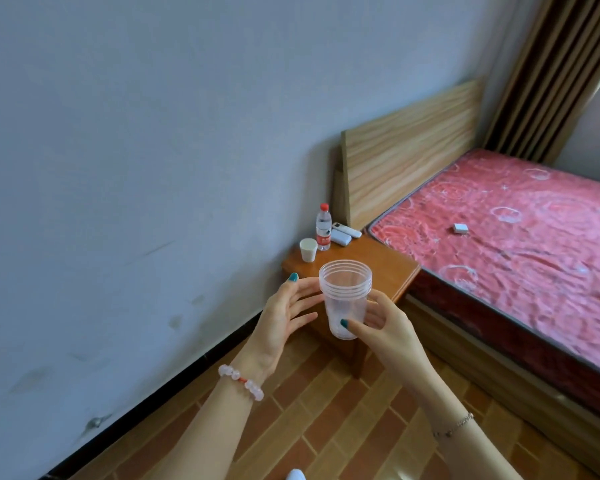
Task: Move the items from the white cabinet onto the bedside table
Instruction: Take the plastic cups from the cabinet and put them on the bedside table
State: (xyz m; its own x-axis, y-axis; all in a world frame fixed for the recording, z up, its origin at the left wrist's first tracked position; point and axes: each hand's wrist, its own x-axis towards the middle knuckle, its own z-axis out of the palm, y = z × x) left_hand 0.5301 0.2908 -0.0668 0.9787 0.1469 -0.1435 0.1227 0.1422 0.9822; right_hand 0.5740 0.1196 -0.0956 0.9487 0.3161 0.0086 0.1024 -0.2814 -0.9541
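A stack of clear plastic cups (345, 292) is held upright in the air in front of the wooden bedside table (388, 268). My right hand (385, 327) grips the stack's lower part from the right. My left hand (288, 313) is beside the stack on the left, fingers spread, fingertips near its rim; I cannot tell whether they touch. On the table stand a water bottle with a red cap (323, 226), a small white cup (308, 250) and two white remotes (343, 233). The white cabinet is out of view.
The bed with a red patterned mattress (506, 244) lies right of the table, with a small white box (460, 228) on it. A wooden headboard (409, 150) leans at the grey wall. Brown curtains (548, 74) hang at the far right. The floor is brown tile.
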